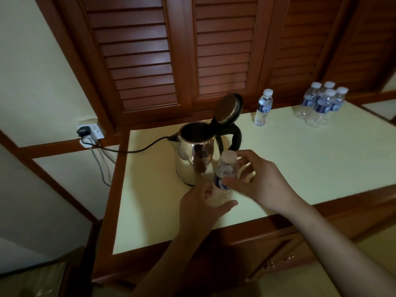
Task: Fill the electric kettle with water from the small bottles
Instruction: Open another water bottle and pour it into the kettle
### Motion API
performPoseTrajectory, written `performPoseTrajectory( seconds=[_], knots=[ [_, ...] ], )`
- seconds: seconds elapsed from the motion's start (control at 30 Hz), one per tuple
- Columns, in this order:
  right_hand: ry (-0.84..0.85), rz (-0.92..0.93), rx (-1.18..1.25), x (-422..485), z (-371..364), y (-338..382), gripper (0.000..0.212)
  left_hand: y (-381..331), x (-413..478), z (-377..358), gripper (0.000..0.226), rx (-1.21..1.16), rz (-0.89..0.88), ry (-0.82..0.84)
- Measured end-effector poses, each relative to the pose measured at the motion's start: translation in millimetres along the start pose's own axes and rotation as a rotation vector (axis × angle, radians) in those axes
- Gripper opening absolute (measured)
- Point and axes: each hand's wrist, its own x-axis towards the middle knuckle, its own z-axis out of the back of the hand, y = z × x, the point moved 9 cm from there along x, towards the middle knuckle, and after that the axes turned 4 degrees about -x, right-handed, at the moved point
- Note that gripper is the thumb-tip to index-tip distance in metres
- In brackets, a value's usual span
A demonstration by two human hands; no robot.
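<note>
A steel electric kettle [194, 151] with a black handle stands on the cream countertop [300, 159], its lid [228, 109] swung up and open. Just in front of it I hold a small clear water bottle [226, 174] with a white cap [228, 156] and a blue label. My left hand [203, 207] grips the bottle's lower body. My right hand [257, 179] is around its neck, fingers at the cap. The cap is on the bottle.
One capped bottle [263, 108] stands alone at the back of the counter, and a cluster of several more bottles [320, 105] stands at the back right. The kettle's black cord [132, 149] runs left to a wall socket [89, 131]. Louvred wooden doors [171, 50] rise behind.
</note>
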Motion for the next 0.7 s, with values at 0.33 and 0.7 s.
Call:
performPoseTrajectory(
  seconds=[0.33, 0.7],
  knots=[
    [-0.259, -0.208, 0.133, -13, 92, -122, 0.05, -78, 45, -129, 0.043, -0.185, -0.05, 0.177],
    [-0.267, -0.256, 0.11, 11, 197, -313, 0.067, -146, 119, -329, 0.042, -0.257, -0.027, 0.318]
  ],
)
